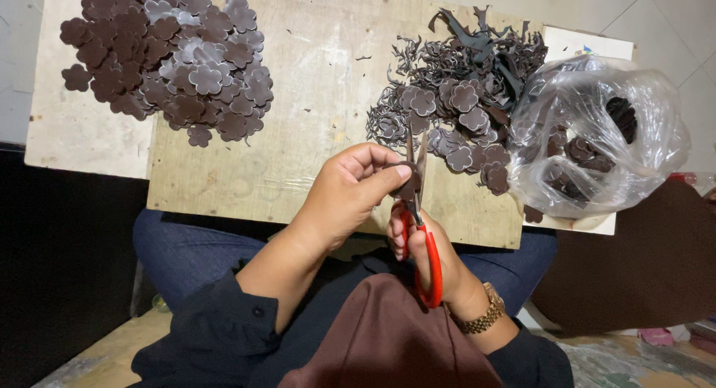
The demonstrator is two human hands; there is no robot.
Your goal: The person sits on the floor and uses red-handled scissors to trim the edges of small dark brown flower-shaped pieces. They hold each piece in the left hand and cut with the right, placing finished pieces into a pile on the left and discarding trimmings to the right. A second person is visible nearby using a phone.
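Scissors (415,209) with red handles sit in the right hand (425,254), fingers clamped through the loops; the blades point up, away from the person, long axis nearly upright; a brown flower-shaped piece (406,185) lies between the blades, pinched by the left hand (347,194), fingers closed on it; below is a wooden board (313,119) across the lap; a pile of cut flowers (171,60) lies far left, scraps (462,89) and a clear plastic bag (597,134) right; tiled floor beyond.
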